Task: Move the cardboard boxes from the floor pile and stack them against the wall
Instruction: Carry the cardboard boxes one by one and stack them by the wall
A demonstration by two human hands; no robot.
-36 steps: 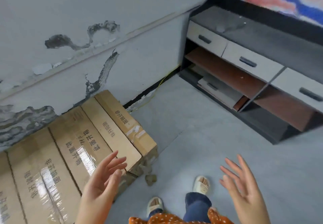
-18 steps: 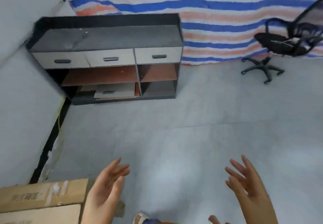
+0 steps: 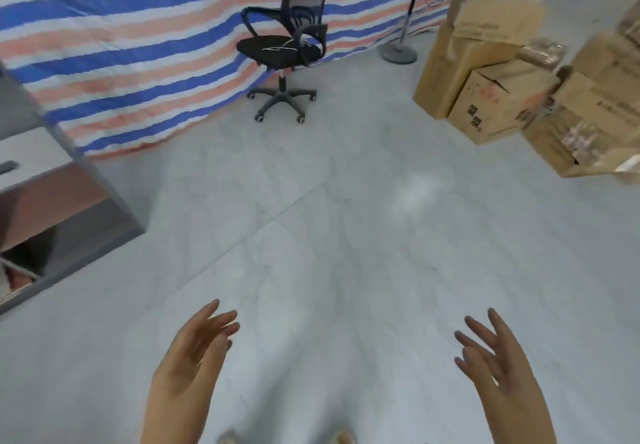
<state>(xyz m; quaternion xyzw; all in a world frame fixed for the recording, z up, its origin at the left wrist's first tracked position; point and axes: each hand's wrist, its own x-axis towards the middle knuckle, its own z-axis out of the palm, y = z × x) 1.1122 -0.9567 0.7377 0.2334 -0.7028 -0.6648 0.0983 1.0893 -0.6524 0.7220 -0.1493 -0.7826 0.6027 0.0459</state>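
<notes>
A pile of brown cardboard boxes stands on the grey floor at the far right. A tall box leans at its back and a wide taped one lies nearest the right edge. My left hand and my right hand float low in the view, fingers straight and spread, palms facing each other, holding nothing. Both are far from the pile. The stack of boxes by the wall is out of view.
A black office chair on castors stands by the striped tarpaulin. A pole on a round base stands left of the boxes. The grey drawer cabinet cuts in at the left edge. Bare grey floor lies between.
The view has swung right, away from the wall stack and the cabinet, bringing the chair and the floor pile into sight. Both hands keep the same empty, spread pose.
</notes>
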